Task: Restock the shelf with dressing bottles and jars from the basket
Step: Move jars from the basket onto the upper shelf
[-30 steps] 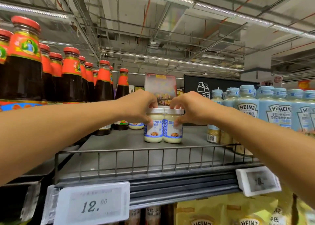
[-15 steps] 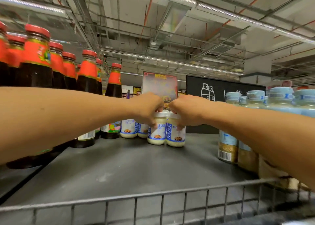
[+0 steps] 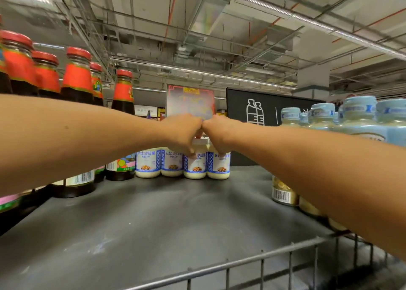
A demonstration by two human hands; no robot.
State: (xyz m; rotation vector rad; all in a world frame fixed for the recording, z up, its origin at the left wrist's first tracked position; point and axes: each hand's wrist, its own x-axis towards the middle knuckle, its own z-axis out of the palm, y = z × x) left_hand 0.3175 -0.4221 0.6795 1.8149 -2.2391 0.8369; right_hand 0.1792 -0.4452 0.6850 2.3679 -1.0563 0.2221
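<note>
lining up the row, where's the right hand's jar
Head view, back centre of the shelf: the rightmost jar of four white ones, beside the left-hand jar.

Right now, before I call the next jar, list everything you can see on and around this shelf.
Jars: four, white with blue labels, in a row at the back of the shelf.
Sauce bottles: at least five, dark with red caps, left side.
Dressing bottles: at least five, pale blue, right side.
Shelf: one, grey.
Rail: one, grey wire, front edge.
Sign: one, black, behind the shelf.
Card: one, red-edged, blurred, behind the hands.
Left hand: grips the third jar from the left.
Right hand: grips the fourth jar.
</note>
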